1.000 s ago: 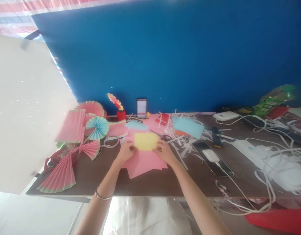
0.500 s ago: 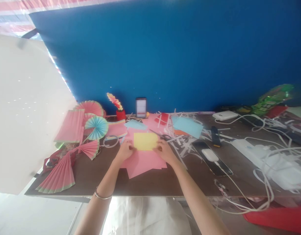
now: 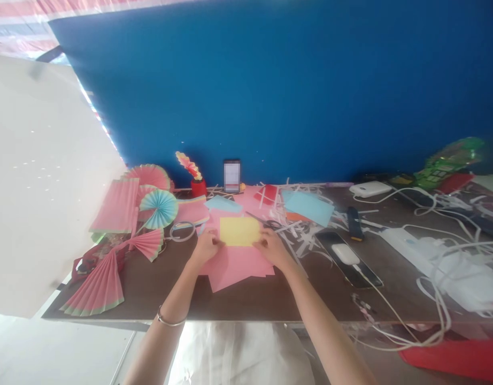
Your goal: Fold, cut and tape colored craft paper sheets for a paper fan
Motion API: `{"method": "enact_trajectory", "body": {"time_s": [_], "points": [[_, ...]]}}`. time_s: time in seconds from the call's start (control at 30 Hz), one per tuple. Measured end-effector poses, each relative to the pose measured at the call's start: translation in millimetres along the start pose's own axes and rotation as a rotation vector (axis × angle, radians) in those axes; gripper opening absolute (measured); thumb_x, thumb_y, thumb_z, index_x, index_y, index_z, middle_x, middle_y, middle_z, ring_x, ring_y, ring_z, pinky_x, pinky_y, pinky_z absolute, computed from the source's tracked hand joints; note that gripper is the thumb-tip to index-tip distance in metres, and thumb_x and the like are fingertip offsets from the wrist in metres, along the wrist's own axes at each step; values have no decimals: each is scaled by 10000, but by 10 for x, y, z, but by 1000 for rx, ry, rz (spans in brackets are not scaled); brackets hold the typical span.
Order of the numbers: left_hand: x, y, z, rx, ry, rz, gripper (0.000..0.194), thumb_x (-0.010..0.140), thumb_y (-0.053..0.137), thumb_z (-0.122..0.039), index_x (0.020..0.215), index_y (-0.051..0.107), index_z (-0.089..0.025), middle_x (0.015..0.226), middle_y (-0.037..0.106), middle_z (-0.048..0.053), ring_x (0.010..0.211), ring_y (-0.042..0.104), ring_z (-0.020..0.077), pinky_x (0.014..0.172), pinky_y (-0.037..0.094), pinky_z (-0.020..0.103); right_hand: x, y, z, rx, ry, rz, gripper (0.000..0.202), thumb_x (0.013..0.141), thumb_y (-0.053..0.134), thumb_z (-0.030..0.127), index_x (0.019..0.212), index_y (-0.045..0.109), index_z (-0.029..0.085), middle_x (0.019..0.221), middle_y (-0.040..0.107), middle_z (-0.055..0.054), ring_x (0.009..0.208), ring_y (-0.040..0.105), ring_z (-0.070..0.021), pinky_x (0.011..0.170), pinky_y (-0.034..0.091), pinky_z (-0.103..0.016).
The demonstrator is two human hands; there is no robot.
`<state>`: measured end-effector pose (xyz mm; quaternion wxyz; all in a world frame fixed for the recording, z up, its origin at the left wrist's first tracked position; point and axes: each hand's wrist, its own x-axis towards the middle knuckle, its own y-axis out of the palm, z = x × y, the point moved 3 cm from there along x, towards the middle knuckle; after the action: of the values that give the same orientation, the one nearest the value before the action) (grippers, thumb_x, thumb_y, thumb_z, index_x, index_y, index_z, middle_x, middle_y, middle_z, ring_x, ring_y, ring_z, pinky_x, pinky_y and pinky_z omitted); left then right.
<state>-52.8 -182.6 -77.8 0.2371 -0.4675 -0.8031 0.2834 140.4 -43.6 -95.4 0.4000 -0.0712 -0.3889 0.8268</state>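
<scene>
A yellow paper rectangle (image 3: 239, 231) lies over pink sheets (image 3: 234, 267) at the middle of the table. My left hand (image 3: 208, 246) pinches its left edge near the lower corner. At the opposite edge, my right hand (image 3: 267, 245) holds the yellow paper between thumb and fingers. Just beyond the right hand are scissors (image 3: 270, 223) with dark handles. Light blue paper (image 3: 223, 203) rests behind the yellow piece, and more blue sheets (image 3: 308, 207) lie to the right among white paper strips (image 3: 305, 239).
Pleated pink fans (image 3: 98, 289) and a blue rosette (image 3: 159, 208) fill the left side, beside a tape roll (image 3: 182, 231). A phone (image 3: 361, 275), power strip (image 3: 410, 251) and tangled white cables occupy the right. A small screen (image 3: 231, 176) stands at the back.
</scene>
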Motion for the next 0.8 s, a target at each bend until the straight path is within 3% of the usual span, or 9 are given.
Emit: {"method": "enact_trajectory", "body": {"time_s": [0.17,0.27,0.37,0.47,0.63,0.73,0.8], "points": [[10,19,19,18,-9,5,194,692,588,-209,508,564,-151,983,582,100,909,575,215,790,463,334,6,-8,7,-16,-30,-35,99,735,558,289,758,528,198,969,552,-76,978,519,-234,864,414,-394],[15,30,31,20,-19,-42,40,687,580,-169,674,611,-146,923,580,83,815,577,177,758,472,316,5,-37,9,-76,-70,-61,169,729,547,247,890,523,198,892,555,-54,932,522,-231,838,412,-388],[23,53,24,23,30,-65,120,685,554,-113,771,623,-161,895,592,66,836,570,176,766,472,314,-7,-91,-6,-137,-126,-50,230,739,540,227,967,527,205,939,565,-63,981,512,-245,891,377,-406],[26,79,-17,57,123,-25,216,694,492,-57,730,665,-180,922,616,70,952,549,206,811,462,329,-19,-166,-55,-179,-153,-21,297,749,544,237,1045,523,223,1066,555,-75,1059,485,-266,924,350,-436],[-30,76,-89,132,148,36,328,731,451,-58,810,725,-221,1134,579,73,1037,520,235,845,456,368,-30,-262,-30,-257,-175,-47,186,756,555,223,940,578,214,1092,560,-79,1129,450,-284,956,316,-471],[-95,69,-137,198,186,59,359,726,452,-43,876,720,-228,1254,514,67,1106,481,257,823,466,369,-66,-208,171,-314,-356,-60,103,817,519,223,851,614,209,1055,580,-72,1060,478,-245,921,348,-411],[-131,62,-174,247,215,66,373,728,443,-32,900,710,-227,1262,511,67,1116,472,258,799,473,356,-96,-110,319,-375,-475,13,153,863,480,223,809,621,197,961,604,-67,959,510,-212,855,372,-368]]}}
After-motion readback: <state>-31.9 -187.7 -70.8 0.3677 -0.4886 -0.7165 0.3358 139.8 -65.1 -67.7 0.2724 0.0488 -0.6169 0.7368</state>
